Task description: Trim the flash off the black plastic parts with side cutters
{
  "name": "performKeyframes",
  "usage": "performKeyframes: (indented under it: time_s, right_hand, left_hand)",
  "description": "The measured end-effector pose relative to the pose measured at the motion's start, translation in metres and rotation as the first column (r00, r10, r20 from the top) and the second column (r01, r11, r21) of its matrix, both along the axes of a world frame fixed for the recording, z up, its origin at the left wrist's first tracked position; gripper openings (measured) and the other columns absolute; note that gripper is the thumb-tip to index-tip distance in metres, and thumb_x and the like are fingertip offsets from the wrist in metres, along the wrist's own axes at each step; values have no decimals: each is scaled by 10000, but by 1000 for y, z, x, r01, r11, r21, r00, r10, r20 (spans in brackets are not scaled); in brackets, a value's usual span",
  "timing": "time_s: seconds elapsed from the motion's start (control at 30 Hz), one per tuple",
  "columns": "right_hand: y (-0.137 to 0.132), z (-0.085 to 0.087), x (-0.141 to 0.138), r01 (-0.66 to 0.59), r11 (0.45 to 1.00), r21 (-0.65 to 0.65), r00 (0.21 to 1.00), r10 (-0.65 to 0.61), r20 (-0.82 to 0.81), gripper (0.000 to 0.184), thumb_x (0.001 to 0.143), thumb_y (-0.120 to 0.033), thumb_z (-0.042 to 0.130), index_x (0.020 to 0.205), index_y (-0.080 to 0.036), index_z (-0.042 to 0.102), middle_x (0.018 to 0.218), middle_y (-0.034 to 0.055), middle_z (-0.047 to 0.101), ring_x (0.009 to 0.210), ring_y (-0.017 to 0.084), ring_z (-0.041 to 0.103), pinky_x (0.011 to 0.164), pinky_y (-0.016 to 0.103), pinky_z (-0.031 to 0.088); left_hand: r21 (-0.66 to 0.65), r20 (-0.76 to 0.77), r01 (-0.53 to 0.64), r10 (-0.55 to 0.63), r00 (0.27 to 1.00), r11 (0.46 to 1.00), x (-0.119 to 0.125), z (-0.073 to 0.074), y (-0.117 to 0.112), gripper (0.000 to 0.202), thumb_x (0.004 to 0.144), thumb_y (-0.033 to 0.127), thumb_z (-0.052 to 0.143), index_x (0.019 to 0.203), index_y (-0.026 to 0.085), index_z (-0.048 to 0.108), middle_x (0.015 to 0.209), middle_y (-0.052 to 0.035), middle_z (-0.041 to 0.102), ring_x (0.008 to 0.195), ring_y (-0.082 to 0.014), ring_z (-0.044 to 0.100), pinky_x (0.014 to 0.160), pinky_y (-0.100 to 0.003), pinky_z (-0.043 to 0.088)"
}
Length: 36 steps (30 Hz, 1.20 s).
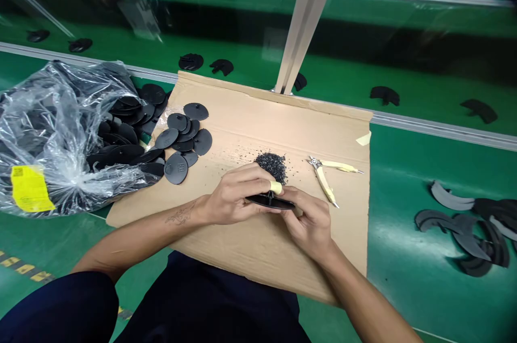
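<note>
Between my two hands is a black plastic disc [270, 202], seen nearly edge-on above the cardboard sheet [242, 246]. My left hand [238, 192] is closed on its left side, and my right hand [309, 219] grips the right edge. Pale yellow tape [276, 187] shows at a fingertip above the disc; which hand wears it I cannot tell for sure. Just beyond my fingers lies a heap of small black plastic trimmings [271, 165]. To the right, cutting nippers [331, 170] with yellow-wrapped handles rest on the cardboard with their handles spread.
Several loose black discs [186, 135] lie left on the cardboard. A clear plastic bag [52, 133] with a yellow label spills more discs. Curved black parts [468, 230] sit on the green surface at right. A metal post [307, 25] rises behind the cardboard.
</note>
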State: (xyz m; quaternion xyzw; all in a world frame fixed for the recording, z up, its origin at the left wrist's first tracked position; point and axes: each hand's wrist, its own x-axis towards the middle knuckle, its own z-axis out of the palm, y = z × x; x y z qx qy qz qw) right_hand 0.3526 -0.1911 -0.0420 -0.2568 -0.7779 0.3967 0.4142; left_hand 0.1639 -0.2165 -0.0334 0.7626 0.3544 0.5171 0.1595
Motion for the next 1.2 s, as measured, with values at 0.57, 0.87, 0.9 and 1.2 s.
performKeyframes:
  time_s: [0.57,0.87,0.9,1.2]
  right_hand:
    - [0,-2,3,21,1000,8,1000,-21,9,239,920,-156,617,1102,-260,732,967,47,780,826,191,752,722,289,624]
    - [0,-1,3,22,1000,-22,1000,-21,10,198,912,-174,641,1059,-253,747,936,48,784,794,193,751,719,297,629]
    - [0,0,3,13,1000,-24,1000,-13,4,218,913,-164,637,1078,-258,745,941,44,784,790,187,751,714,290,626]
    - [1,2,4,-38,998,56,999,40,-30,288,897,-89,647,1111,-263,732,957,33,781,820,171,750,721,264,618]
  left_hand:
    - [-16,3,5,-5,1000,1000,2,-3,-3,178,944,243,650,1093,148,630,908,-84,695,827,-158,652,731,-296,561]
    - [-20,26,3,-2,1000,1000,2,-5,-4,183,936,241,660,1096,152,652,924,-95,717,822,-162,672,705,-308,567]
    - [-11,35,-8,8,999,1000,3,-5,-4,180,914,229,691,1075,155,658,907,-87,718,806,-159,672,695,-302,564]
    - [-87,34,6,-3,999,996,1,4,-5,241,902,261,712,1104,137,669,885,-78,690,800,-147,654,681,-275,565]
